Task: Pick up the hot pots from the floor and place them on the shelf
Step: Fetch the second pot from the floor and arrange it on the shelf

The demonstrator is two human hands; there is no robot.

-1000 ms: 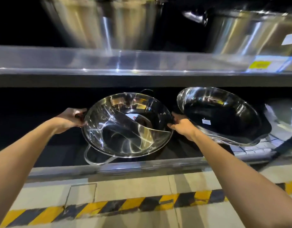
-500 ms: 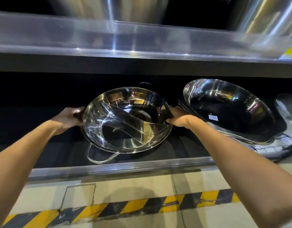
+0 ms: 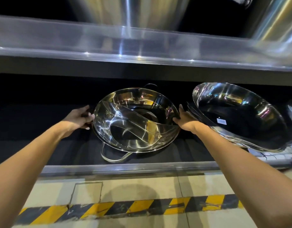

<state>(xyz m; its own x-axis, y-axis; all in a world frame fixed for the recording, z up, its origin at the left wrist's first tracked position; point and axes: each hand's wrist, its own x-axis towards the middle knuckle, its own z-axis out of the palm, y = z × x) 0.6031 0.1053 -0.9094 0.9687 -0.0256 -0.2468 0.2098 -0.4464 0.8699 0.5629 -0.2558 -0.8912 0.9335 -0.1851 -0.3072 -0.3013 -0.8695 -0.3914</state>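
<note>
The divided pot is on the lower shelf now, sitting tilted toward us on top of another pot whose loop handle pokes out underneath at the front. The left hand is curled around the pot's left edge, fingers wrapped on what looks like a dark side handle, and the right hand is pressed flatter against the right rim, fingers fairly straight; whether it grips a handle there I cannot tell. So this one looks all but delivered, and what is left, I'd say, is to settle it level and let go. Just right of the divided pot, near the right hand, a stack of wide steel pans leans on the same shelf, a small white label on the top one's dark inside. Every vessel I can see into is empty: the divided pot shows only its curved partition and bare shiny metal. Above the divided pot, on the upper shelf, large steel stockpots stand. On the strip of floor below the pot, with its yellow and black tape, no pots are waiting, though more may lie out of sight.
</note>
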